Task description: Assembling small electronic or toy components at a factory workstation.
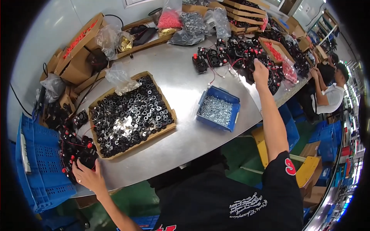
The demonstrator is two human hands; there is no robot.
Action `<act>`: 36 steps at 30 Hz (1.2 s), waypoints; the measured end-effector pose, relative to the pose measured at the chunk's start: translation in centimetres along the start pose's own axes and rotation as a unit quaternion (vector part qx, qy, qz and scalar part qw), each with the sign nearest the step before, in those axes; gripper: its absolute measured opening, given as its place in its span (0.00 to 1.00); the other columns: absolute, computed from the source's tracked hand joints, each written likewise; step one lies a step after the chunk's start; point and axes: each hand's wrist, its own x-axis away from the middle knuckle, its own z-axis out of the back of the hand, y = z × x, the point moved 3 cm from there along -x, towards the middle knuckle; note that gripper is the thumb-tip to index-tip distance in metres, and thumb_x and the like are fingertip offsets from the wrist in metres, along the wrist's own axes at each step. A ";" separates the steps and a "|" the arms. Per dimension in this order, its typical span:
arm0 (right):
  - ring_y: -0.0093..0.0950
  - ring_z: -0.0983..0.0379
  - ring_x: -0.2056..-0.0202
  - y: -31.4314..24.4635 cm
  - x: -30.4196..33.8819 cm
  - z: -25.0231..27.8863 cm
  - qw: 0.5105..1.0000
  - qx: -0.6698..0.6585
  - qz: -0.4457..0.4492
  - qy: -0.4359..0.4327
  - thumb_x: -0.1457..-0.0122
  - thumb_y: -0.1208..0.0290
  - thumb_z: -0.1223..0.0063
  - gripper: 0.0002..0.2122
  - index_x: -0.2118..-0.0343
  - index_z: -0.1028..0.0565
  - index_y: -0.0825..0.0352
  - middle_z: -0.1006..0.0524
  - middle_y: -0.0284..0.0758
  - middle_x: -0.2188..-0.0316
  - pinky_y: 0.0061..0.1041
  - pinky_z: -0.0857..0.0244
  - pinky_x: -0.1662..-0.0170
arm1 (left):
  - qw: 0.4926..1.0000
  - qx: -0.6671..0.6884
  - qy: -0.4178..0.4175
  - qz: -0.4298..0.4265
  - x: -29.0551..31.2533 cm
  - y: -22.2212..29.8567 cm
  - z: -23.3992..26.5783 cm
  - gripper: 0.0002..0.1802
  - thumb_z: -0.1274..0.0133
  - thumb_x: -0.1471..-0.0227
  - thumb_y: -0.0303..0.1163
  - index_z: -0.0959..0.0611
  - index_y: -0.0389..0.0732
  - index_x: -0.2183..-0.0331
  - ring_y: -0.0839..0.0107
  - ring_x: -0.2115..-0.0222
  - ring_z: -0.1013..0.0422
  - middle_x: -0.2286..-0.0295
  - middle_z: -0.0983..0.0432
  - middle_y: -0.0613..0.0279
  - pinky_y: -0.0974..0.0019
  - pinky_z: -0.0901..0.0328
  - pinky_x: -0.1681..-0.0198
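At the left end of the table my left hand [89, 176] lies with fingers spread against a heap of small black assemblies with red knobs [69, 148]. Nothing shows in its grasp. Across the table my right hand [261, 74] reaches to the edge of a larger pile of similar black assemblies [241, 52] with thin red wires. Its thumb shows, its fingers look curled, and whatever they hold is hidden. Between the hands are a shallow cardboard tray [173, 114] full of black and silver rings or washers and a blue bin [201, 103] of small silver metal pieces.
A blue perforated crate [46, 165] stands at the left table end. Bags of red [169, 19] and grey pieces [192, 24] line the back, beside cardboard boxes [79, 61]. A cardboard tray of red parts [274, 52] lies beyond my right hand. Another person [331, 96] sits far right.
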 end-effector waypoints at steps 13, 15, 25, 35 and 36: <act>0.27 0.26 0.60 -16.5 22.1 -0.1 0.786 -0.477 -0.160 -0.358 0.32 0.55 0.65 0.22 0.46 0.33 0.68 0.24 0.42 0.55 0.24 0.34 0.60 | 0.968 -0.154 -0.064 0.190 0.5 3.1 1.2 0.38 0.50 0.47 0.49 0.38 0.37 0.42 0.39 0.41 0.50 0.42 0.45 0.43 0.28 0.52 0.49; 0.29 0.26 0.63 -17.8 27.0 -2.5 0.787 -0.421 -0.187 -0.411 0.32 0.56 0.67 0.22 0.48 0.32 0.70 0.23 0.44 0.58 0.26 0.34 0.62 | 0.981 -0.037 -0.100 0.165 -0.3 4.4 -0.1 0.38 0.49 0.47 0.48 0.38 0.36 0.43 0.39 0.40 0.52 0.42 0.47 0.41 0.27 0.53 0.47; 0.18 0.30 0.65 -20.0 38.3 -8.2 0.668 -0.357 -0.237 -0.608 0.34 0.57 0.57 0.18 0.53 0.27 0.69 0.23 0.31 0.62 0.20 0.37 0.63 | 0.982 -0.068 -0.090 0.155 1.6 1.5 4.6 0.28 0.56 0.40 0.43 0.34 0.32 0.46 0.42 0.38 0.54 0.42 0.44 0.43 0.28 0.50 0.46; 0.21 0.29 0.62 -17.0 41.6 -8.9 0.617 -0.309 -0.172 -0.703 0.35 0.62 0.57 0.18 0.51 0.29 0.73 0.23 0.34 0.62 0.22 0.36 0.60 | 0.426 0.826 -0.341 0.139 5.2 6.1 8.4 0.21 0.44 0.51 0.42 0.25 0.31 0.65 0.71 0.78 0.28 0.76 0.26 0.57 0.73 0.33 0.74; 0.21 0.30 0.62 -16.2 41.4 -8.9 0.623 -0.316 -0.171 -0.694 0.36 0.63 0.56 0.19 0.50 0.29 0.73 0.23 0.34 0.62 0.22 0.37 0.60 | 0.350 0.820 -0.427 0.152 6.3 6.4 8.4 0.24 0.40 0.54 0.43 0.24 0.30 0.66 0.72 0.80 0.28 0.76 0.26 0.56 0.74 0.34 0.76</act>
